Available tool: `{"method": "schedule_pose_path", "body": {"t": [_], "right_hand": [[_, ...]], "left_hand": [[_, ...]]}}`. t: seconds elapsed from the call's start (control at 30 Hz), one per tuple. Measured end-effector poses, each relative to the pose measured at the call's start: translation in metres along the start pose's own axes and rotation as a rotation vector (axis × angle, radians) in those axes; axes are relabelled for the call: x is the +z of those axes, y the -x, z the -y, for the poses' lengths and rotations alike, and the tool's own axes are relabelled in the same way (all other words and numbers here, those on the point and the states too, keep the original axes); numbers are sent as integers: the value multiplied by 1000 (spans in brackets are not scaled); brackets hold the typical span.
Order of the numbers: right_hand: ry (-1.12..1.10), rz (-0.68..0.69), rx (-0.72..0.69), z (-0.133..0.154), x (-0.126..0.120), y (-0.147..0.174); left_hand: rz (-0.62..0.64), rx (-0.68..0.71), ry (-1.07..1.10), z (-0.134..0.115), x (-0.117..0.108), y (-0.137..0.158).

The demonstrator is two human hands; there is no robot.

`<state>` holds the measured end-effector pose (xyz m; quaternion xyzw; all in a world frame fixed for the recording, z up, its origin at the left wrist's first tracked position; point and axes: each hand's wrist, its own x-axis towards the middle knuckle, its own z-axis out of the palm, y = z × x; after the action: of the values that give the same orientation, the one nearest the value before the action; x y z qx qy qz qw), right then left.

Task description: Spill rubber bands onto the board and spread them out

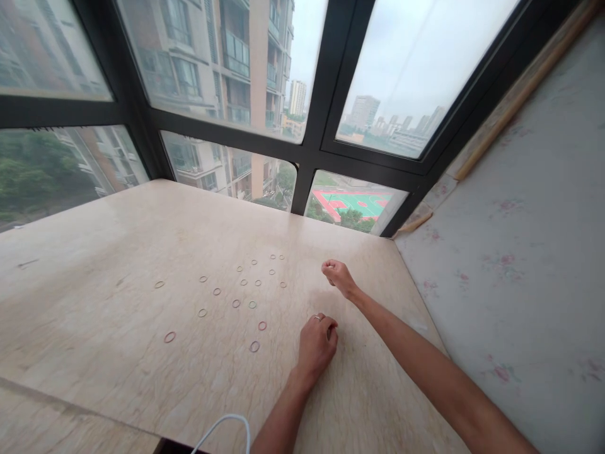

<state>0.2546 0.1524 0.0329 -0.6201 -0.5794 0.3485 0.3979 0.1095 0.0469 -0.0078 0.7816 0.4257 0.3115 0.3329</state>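
Several small rubber bands lie scattered on a beige marble sill (118,302); one red band (262,326) and another band (254,346) are the closest to my hands. My left hand (317,343) rests on the sill with its fingers curled, a small band pinched at the fingertips near the ring finger. My right hand (337,276) hovers a little farther out, fingers closed in a loose fist; whether it holds anything is hidden.
Dark-framed windows (312,151) close off the far side of the sill. A floral-patterned wall (520,252) rises along the right. A white cable (227,425) loops at the bottom edge.
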Motion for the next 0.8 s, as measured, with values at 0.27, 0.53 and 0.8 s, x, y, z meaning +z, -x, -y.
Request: {"method": "schedule_pose_path", "body": {"t": [0.27,0.53,0.8], "right_hand": [[-565,95,92,18,-11,84],[-756,89,149,20,-45,151],[-262,-109,222,-15,-119,209]], "left_hand": [[1,15,21,0,-2,-2],[-10,57,30,4,-2,-1],[-13,65,16,6,-1,-2]]}}
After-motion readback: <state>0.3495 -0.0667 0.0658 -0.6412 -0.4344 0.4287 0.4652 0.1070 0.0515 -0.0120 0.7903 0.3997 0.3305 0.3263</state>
